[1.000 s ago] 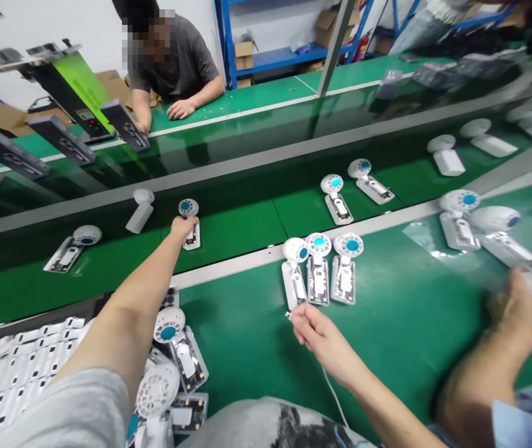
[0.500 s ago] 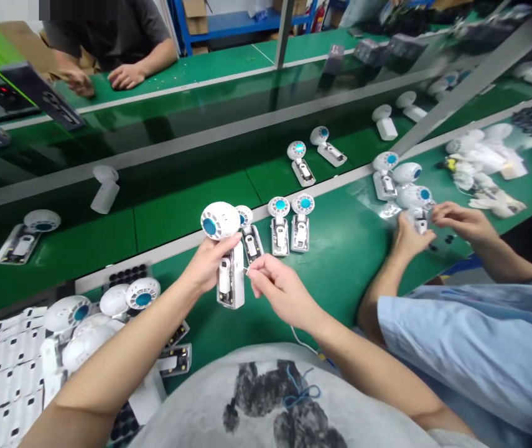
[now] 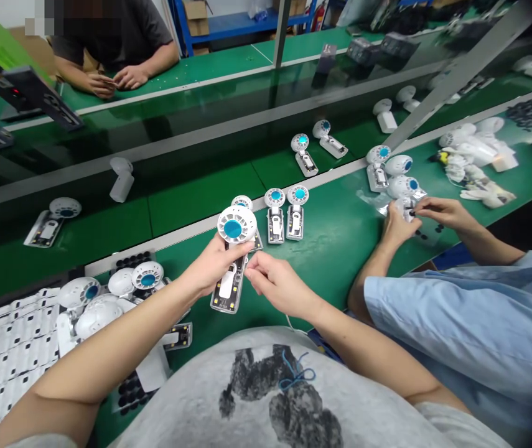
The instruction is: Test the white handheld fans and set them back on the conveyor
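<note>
A white handheld fan (image 3: 236, 225) with a blue centre and an exposed circuit board in its handle is gripped around the neck by my left hand (image 3: 214, 264). Its round head tilts up toward me. My right hand (image 3: 270, 280) has thumb and fingers pinched together at the handle's right side, on a thin white cable (image 3: 290, 322) whose end is hidden by the fingers. Just behind the held fan lies another one (image 3: 242, 202), partly covered. Two more fans (image 3: 275, 214) (image 3: 297, 211) lie side by side to the right.
Fans and white housings (image 3: 100, 314) pile up at left beside a stack of white parts (image 3: 9, 354). Beyond a metal rail, a green conveyor (image 3: 191, 199) carries more fans. A co-worker's hands (image 3: 399, 224) handle a fan at right; another person (image 3: 130, 74) sits across.
The held fan has turned, so its blue centre and circuit board face me more. Fans on the conveyor have shifted right relative to the rail. The person across has brought both hands together.
</note>
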The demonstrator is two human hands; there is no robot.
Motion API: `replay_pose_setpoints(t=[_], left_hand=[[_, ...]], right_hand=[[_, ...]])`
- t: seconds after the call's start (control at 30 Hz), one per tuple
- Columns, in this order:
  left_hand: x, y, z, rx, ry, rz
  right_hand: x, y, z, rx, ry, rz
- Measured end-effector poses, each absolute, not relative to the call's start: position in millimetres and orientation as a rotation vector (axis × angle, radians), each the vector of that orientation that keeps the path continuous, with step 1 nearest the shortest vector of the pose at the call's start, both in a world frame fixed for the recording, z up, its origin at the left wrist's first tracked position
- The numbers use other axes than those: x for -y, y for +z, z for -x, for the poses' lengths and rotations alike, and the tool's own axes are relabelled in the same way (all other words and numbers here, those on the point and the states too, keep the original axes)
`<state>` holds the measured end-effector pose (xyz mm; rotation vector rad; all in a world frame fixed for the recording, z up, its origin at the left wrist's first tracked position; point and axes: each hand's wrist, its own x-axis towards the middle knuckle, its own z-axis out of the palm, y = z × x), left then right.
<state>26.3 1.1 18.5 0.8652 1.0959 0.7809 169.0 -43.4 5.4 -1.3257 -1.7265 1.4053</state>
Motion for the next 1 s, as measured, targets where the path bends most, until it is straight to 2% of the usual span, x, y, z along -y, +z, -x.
replay_pose_setpoints(t=[0.27,0.43,0.53,0.77,0.87,1.0], left_hand=[[3.7,6.2,-22.6,-1.096,0.742,-0.827],[-39.1,-29.2,29.1,-1.521,0.969,-0.929],[-68.6,-59.6,41.4,-1.628,0.975,-0.906],[-79.6,-119.3,-33.1,-1.599,0.799,-1.07],[-90.6,-121.0,-32.8,-1.661,0.738,-1.193],[-142.7,-101.4,30.1,-1.755,0.721,-1.276]], right_hand=[[42.2,-7.0,-166.2,1.651,1.531,1.334],[39.2,-15.0,-197.2,1.269,1.639,1.4],[39.0,-20.7,-208.4,1.201,1.63,1.441],[37.9,-36.3,-193.7,1.281,1.697,1.391],[34.7,-41.1,-192.9,1.317,1.706,1.41],[27.9,-49.0,-189.8,1.325,1.744,1.45]])
